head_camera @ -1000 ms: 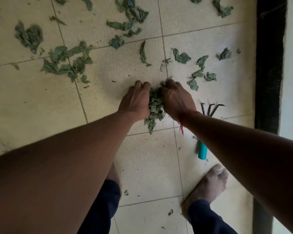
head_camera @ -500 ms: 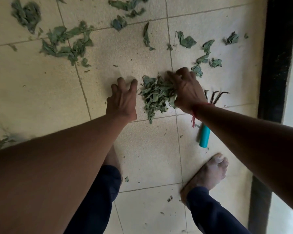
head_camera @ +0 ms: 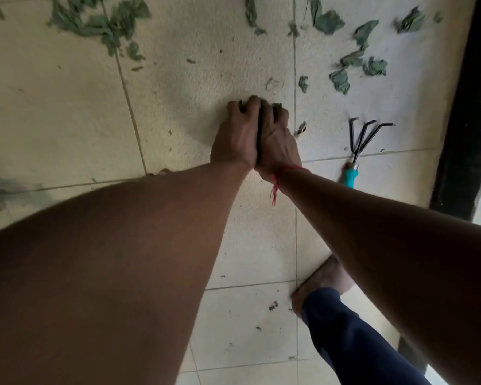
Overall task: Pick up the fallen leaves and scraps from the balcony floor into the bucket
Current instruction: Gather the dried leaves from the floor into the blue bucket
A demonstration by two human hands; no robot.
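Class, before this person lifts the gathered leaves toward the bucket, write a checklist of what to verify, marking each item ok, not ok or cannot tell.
1. Grip: left hand and right hand pressed together, fingers curled round the leaf bundle: ok.
2. Nothing slipping out of the bundle: cannot tell, mostly hidden.
3. Path to the bucket: cannot tell, not in view.
4. The hand rake clear of both hands: ok, lies apart to the right.
5. Rest of the floor cleared: not ok, loose leaves lie beyond the hands.
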